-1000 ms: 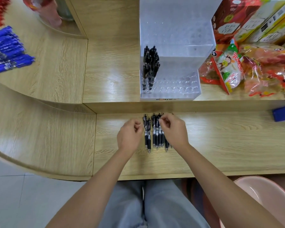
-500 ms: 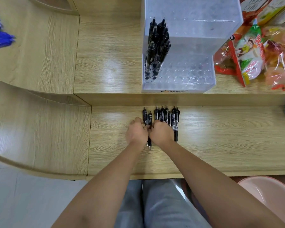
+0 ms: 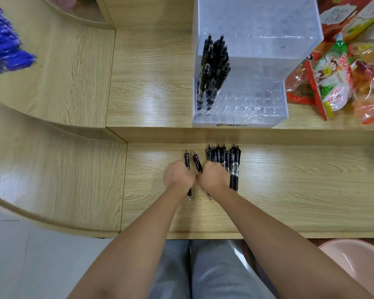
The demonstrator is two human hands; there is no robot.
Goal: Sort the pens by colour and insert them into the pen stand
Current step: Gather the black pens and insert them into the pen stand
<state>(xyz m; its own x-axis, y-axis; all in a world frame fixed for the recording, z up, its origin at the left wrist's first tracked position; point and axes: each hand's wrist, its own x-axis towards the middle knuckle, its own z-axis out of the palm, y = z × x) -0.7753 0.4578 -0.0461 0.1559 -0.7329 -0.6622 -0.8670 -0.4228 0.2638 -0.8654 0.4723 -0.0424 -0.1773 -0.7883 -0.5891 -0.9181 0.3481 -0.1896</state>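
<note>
Several black pens (image 3: 224, 159) lie side by side on the lower desk, buttons pointing away from me. My left hand (image 3: 178, 176) grips one black pen (image 3: 187, 158), its tip showing below the wrist. My right hand (image 3: 213, 176) curls over a second black pen (image 3: 197, 161) and the left part of the row. A clear tiered pen stand (image 3: 257, 98) sits on the raised shelf, with several black pens (image 3: 213, 70) standing in its left columns. A pile of blue pens (image 3: 2, 44) lies at the far left.
Snack packets (image 3: 337, 83) and boxes (image 3: 354, 14) crowd the shelf to the right of the stand. A curved wooden counter (image 3: 41, 147) is at the left. A pink basin (image 3: 358, 264) sits at the lower right, beside my knees.
Both hands closed over the pens and two pens at the left have separated from the row. The camera view shifted, with the stand appearing nearer.
</note>
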